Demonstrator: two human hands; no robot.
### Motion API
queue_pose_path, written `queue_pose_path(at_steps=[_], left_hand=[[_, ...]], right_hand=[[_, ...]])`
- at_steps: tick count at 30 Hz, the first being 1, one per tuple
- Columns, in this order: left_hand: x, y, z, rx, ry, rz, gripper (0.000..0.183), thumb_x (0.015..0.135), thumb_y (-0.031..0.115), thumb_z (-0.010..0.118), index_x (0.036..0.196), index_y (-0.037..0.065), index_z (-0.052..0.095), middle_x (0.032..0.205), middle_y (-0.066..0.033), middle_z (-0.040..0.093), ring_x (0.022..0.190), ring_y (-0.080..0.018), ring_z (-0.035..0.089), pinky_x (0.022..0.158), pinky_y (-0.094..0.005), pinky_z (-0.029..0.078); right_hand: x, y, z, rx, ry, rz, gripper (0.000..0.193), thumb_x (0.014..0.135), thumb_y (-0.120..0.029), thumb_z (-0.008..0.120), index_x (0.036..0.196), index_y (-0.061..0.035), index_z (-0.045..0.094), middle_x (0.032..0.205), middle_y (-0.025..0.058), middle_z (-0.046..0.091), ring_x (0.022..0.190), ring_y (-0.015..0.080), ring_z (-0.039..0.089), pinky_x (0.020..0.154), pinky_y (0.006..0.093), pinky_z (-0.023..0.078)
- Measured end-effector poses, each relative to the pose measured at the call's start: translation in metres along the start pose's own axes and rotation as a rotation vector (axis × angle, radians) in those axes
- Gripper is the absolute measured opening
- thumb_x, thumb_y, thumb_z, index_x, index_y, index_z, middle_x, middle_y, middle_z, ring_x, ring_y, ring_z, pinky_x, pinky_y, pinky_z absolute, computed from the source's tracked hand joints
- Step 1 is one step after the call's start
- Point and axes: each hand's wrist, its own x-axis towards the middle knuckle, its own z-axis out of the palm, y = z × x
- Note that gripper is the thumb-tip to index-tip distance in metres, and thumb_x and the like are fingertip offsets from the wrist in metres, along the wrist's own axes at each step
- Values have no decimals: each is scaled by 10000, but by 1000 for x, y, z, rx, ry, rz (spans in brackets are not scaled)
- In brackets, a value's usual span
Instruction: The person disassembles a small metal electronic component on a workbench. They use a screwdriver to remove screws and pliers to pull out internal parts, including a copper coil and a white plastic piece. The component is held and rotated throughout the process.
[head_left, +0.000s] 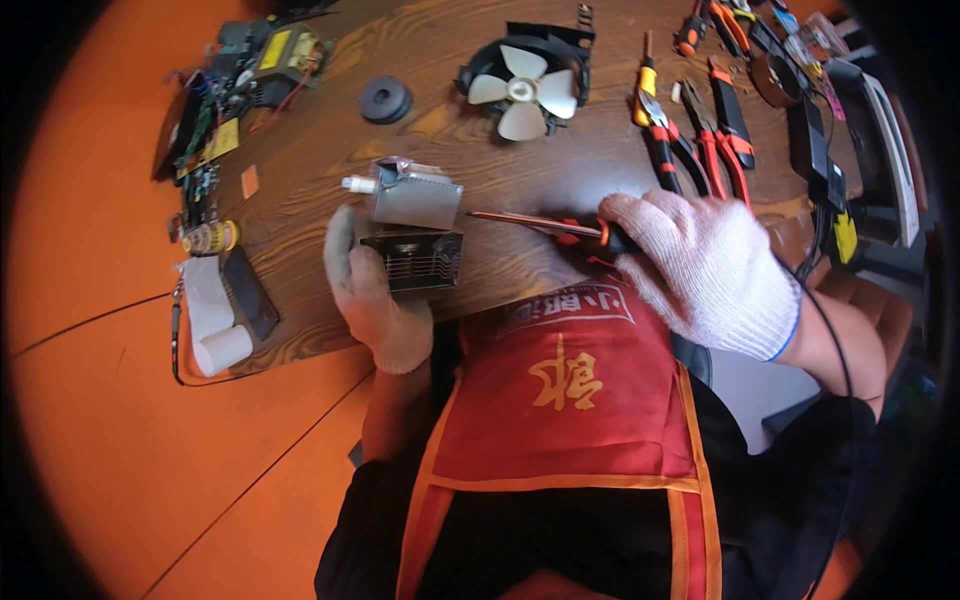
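Note:
My left hand [375,295], in a pale knit glove, curls against the left end of a magnetron's dark finned body [425,262] near the table's front edge. Just behind this frame sits the magnetron's silver metal box [418,198], with a white terminal [357,185] sticking out to its left. Whether the two parts are still joined I cannot tell. My gloved right hand [695,265] is closed around the handle of a screwdriver [535,220]. Its shaft points left, and the tip is close to the right side of the silver box.
A black ring magnet [385,99] and a white-bladed fan [522,90] lie farther back. Pliers [712,140], cutters [665,145] and a yellow-handled screwdriver [646,85] lie at the right. Circuit boards, a transformer [290,52] and a paper roll [223,350] line the left edge.

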Motion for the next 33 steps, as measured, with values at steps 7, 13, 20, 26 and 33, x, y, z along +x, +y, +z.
queue_pose_path(at_steps=[7, 13, 20, 26, 33], left_hand=[[-12, 12, 26, -311, 93, -428, 600, 1189, 550, 392, 1519, 91, 593, 1433, -133, 679, 1323, -319, 663, 1068, -543, 591], [-23, 3, 31, -360, -194, -293, 576, 1199, 511, 389, 1545, 85, 566, 1434, -124, 653, 1298, -302, 673, 1056, -492, 605], [-25, -16, 24, 444, -70, 307, 471, 1173, 182, 461, 1598, -17, 500, 1504, -177, 593, 1293, -288, 652, 1117, -472, 553], [-22, -24, 8, 421, -29, 423, 474, 1112, 25, 536, 1566, -103, 482, 1507, -249, 579, 1262, -297, 679, 1085, -440, 592], [-21, -20, 8, 876, 1, 742, 563, 1024, 159, 697, 1545, -28, 595, 1460, -194, 559, 1351, -325, 554, 1195, -451, 418]], right_hand=[[-30, 4, 31, -2, 57, 45, 493, 942, -202, 789, 1403, -97, 653, 985, 100, 669, 728, 305, 713, 597, 412, 546], [-32, 0, 5, -15, -2, 4, 536, 889, -169, 857, 1384, -73, 672, 1002, 119, 707, 791, 326, 738, 626, 423, 562], [-27, -14, -6, -93, -76, 46, 519, 887, -168, 847, 1371, -83, 680, 999, 102, 708, 778, 314, 739, 614, 423, 555], [-18, -25, 2, -227, -102, 98, 509, 906, -166, 823, 1391, -98, 686, 1015, 100, 718, 771, 295, 746, 604, 407, 581], [-15, -30, 7, -290, -123, 61, 481, 955, -175, 739, 1426, -107, 666, 1014, 93, 700, 777, 289, 748, 612, 412, 589]])
